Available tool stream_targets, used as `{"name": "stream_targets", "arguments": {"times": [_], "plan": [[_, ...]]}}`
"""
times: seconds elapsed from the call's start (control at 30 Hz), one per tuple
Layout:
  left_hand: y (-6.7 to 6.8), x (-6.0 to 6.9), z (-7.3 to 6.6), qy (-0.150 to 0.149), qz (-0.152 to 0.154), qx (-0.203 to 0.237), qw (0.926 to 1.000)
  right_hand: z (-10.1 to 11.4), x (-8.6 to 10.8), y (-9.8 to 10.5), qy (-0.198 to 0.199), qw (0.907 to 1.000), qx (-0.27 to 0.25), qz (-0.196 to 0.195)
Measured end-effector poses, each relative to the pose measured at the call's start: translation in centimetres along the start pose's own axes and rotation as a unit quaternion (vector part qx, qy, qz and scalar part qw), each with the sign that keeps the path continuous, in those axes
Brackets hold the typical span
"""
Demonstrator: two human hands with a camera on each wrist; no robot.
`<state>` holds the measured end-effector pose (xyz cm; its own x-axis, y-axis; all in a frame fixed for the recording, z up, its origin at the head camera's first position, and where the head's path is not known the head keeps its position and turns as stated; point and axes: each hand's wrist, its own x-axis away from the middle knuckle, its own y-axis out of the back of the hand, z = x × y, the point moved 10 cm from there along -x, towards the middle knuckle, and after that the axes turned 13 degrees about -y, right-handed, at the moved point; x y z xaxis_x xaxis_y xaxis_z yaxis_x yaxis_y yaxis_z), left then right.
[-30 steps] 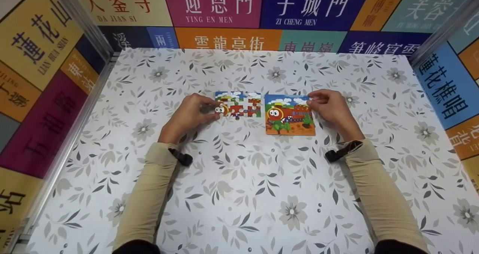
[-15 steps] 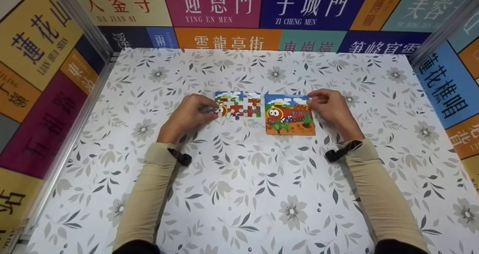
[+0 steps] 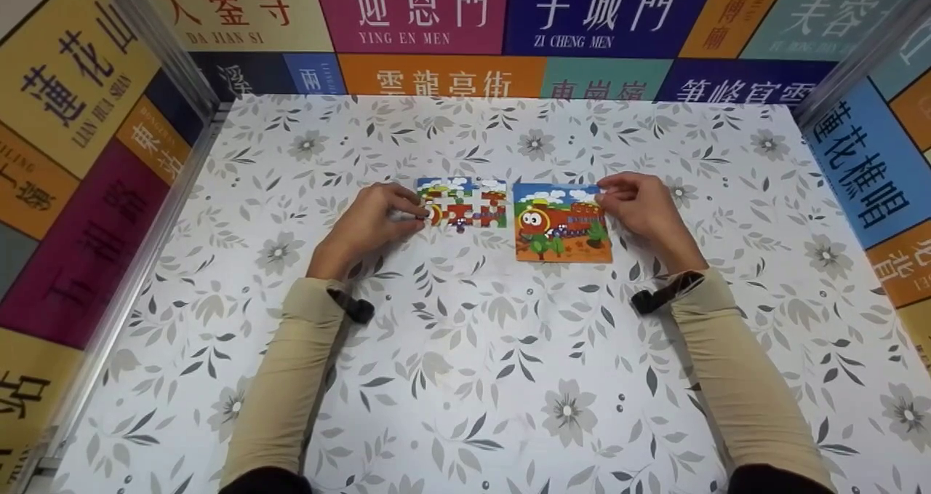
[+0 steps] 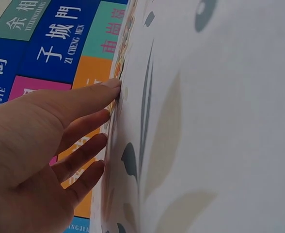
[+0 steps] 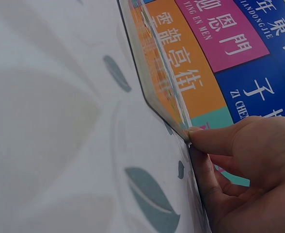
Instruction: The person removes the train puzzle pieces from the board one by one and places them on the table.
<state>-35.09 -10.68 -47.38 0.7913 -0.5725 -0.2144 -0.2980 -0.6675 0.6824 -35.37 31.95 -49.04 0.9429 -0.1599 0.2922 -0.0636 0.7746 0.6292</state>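
Observation:
A jigsaw puzzle (image 3: 460,203) of a red cartoon train lies partly assembled on the table, with a jagged lower edge. At its left side, my left hand (image 3: 367,217) pinches a puzzle piece between thumb and index finger; the fingertips mostly cover this piece. To the right lies a square picture board (image 3: 562,223) showing the same train with orange ground and green bushes. My right hand (image 3: 640,206) grips the board's upper right corner between thumb and fingers. In the right wrist view, the board (image 5: 157,63) shows a thick edge beside the thumb.
White cloth with grey flowers and leaves covers the table (image 3: 465,377). Panels with coloured blocks and large characters (image 3: 422,14) stand behind the table and along both sides. Black straps (image 3: 356,306) sit at both wrists.
My left fingertips have shifted slightly and now cover the train's eyes at the puzzle's left edge. My right hand and the picture board look unmoved.

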Motion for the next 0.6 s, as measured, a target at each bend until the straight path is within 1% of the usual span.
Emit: {"name": "stream_targets", "arguments": {"times": [0.13,0.23,0.37,0.43,0.5,0.6], "plan": [[0.0,0.0,0.0,-0.002,-0.001,0.002,1.0000,0.0,0.0,0.0,-0.001,1.0000,-0.001,0.001],[0.1,0.0,-0.1,-0.015,-0.002,-0.003,0.9999,0.0,0.0,0.0,0.002,1.0000,0.000,-0.001],[0.2,-0.1,-0.4,-0.027,-0.005,-0.018,0.9995,0.0,0.0,0.0,0.001,1.0000,-0.001,-0.003],[0.3,-0.3,-0.6,-0.022,-0.010,-0.031,0.9992,-0.1,0.0,0.0,-0.001,1.0000,-0.001,-0.002],[0.3,-0.6,-0.8,-0.016,-0.017,-0.042,0.9989,-0.2,0.0,0.0,-0.003,1.0000,-0.001,-0.001],[-0.2,-1.2,-1.7,-0.024,-0.024,-0.049,0.9982,-0.2,0.0,0.0,0.001,1.0000,-0.004,-0.003]]}}
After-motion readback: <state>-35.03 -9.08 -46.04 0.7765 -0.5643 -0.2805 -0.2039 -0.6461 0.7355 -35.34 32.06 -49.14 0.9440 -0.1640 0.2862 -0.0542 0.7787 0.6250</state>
